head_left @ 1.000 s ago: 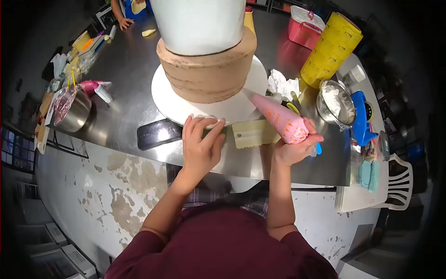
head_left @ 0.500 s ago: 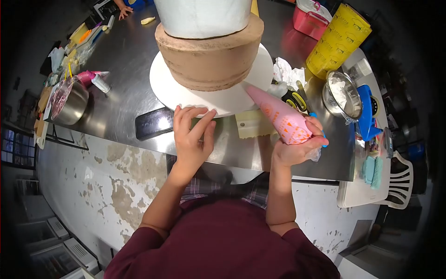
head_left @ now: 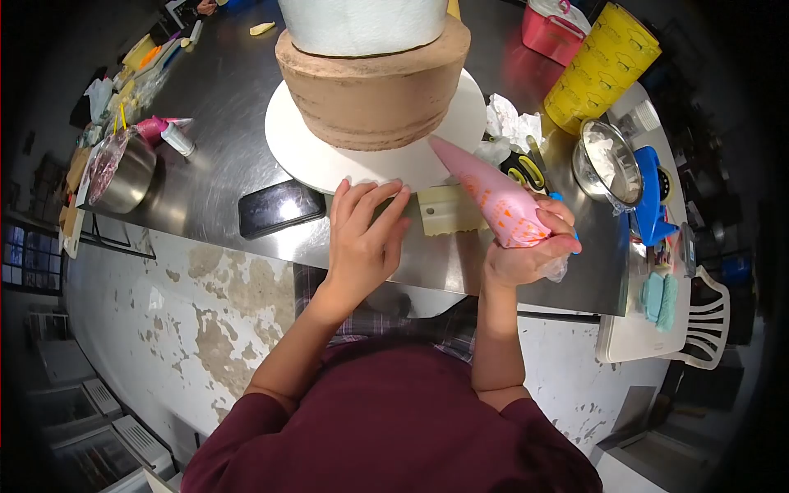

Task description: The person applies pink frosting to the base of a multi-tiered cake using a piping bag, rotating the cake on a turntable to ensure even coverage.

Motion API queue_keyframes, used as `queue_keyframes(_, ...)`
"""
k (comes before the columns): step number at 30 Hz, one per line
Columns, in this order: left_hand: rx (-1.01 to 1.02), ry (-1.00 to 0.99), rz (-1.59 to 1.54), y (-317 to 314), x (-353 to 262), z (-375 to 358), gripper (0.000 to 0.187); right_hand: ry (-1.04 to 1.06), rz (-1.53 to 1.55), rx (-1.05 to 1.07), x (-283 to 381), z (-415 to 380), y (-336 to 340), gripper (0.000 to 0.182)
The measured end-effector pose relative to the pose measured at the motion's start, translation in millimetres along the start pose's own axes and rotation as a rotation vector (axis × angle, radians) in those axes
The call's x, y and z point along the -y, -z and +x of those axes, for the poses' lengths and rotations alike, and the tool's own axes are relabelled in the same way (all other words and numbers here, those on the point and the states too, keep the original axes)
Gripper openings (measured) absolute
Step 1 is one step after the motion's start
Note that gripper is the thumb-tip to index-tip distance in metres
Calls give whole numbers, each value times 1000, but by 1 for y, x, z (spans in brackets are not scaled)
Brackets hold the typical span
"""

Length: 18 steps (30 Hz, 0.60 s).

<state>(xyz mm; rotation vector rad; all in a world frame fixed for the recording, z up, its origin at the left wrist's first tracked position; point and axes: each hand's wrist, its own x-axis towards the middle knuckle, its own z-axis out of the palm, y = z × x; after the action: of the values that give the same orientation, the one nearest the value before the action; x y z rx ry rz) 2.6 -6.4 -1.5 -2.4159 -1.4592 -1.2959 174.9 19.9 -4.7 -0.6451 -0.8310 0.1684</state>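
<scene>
A tiered cake stands on a round white board (head_left: 300, 144): a brown lower tier (head_left: 370, 103) with a white upper tier (head_left: 362, 25), cut off by the top edge. My left hand (head_left: 366, 234) has its fingers spread, the tips at the board's near rim. In my right hand (head_left: 534, 251) is a pink piping bag (head_left: 489, 197) with orange print, gripped at its wide end. Its tip points up and left, near the base of the brown tier. Between my hands lies a cream-coloured scraper (head_left: 448, 212).
Left of my left hand lies a black phone (head_left: 282, 208). A steel pot (head_left: 127, 174) stands farther left. On the right are scissors (head_left: 526, 168), a metal bowl (head_left: 606, 164) and a yellow patterned roll (head_left: 600, 70). Another person's hand (head_left: 206, 7) shows at the top left.
My left hand has slid right along the board's rim. My right hand and the piping bag have barely moved. The other person's hand at the top left has drawn back.
</scene>
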Motion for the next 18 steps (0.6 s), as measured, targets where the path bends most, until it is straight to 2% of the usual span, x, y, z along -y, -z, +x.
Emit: queue_keyframes(18, -51, 43, 29, 5, 7, -6, 32, 14, -31, 13, 2, 1, -4, 55)
